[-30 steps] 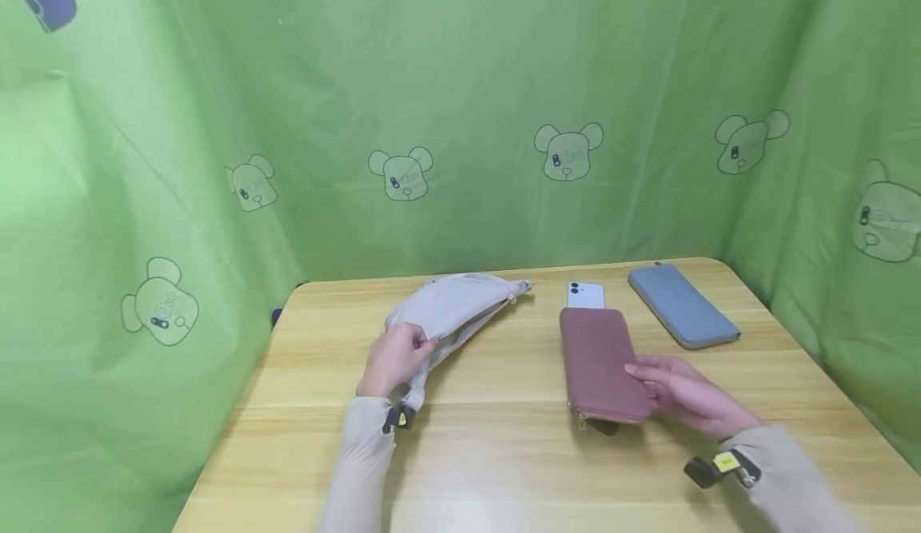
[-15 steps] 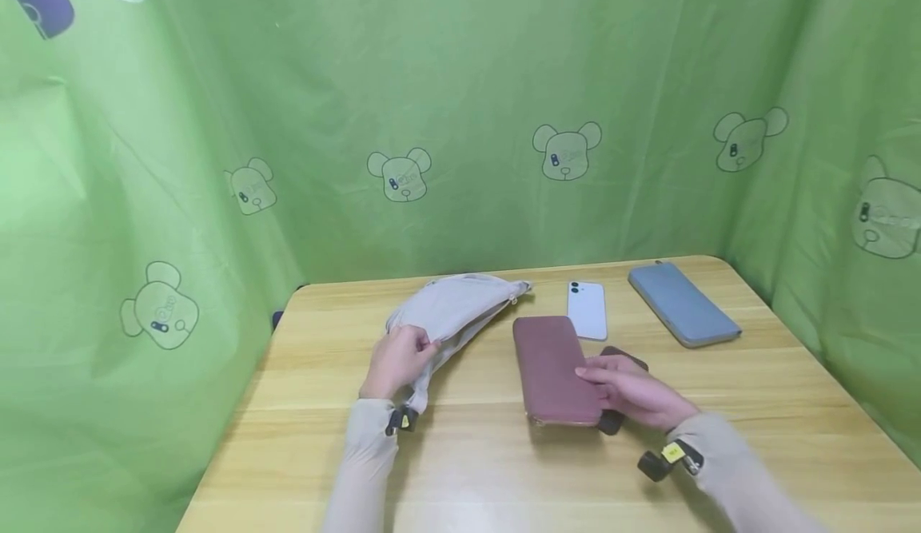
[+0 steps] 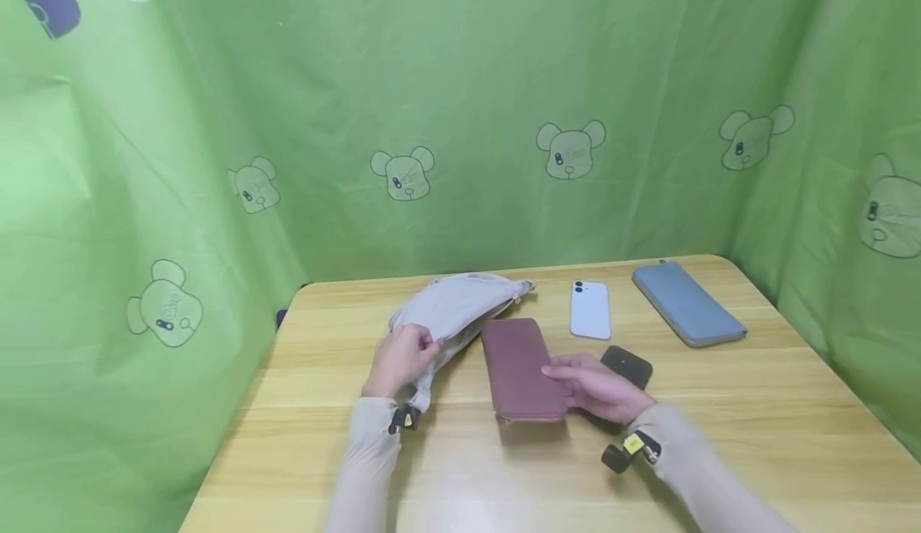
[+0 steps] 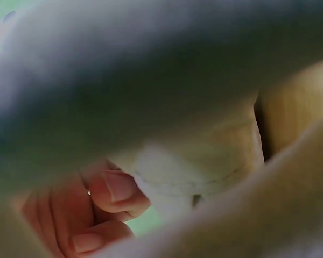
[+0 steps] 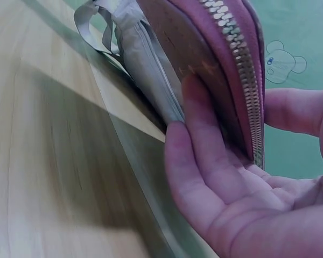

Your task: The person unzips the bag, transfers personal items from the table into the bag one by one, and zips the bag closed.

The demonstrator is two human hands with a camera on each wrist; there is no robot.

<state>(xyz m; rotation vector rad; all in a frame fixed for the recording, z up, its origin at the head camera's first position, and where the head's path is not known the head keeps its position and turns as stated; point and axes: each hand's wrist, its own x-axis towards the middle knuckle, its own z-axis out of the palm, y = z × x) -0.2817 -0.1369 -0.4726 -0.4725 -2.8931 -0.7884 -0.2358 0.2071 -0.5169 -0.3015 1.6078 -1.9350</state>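
Note:
My left hand [image 3: 400, 357] pinches the edge of a light grey waist bag [image 3: 456, 301], whose long zip opening gapes toward the right. In the left wrist view blurred cloth covers much of the scene, with curled fingertips [image 4: 118, 188] beside it. A maroon zip wallet [image 3: 520, 369] is held up off the table by my right hand [image 3: 593, 385], thumb on its upper face and fingers beneath. Its metal zip [image 5: 239, 59] shows closed in the right wrist view. The wallet's far left corner overlaps the bag's opening in the head view.
On the wooden table [image 3: 719, 437] a dark phone-like slab [image 3: 627, 367] lies partly behind my right hand. Farther back are a white phone [image 3: 590, 309] and a blue zip wallet [image 3: 687, 303]. Green curtains [image 3: 475, 117] enclose the table's back and sides.
My right hand has carried the maroon wallet leftward to the bag, uncovering the white phone and much of the dark slab. My left hand stays on the bag's edge.

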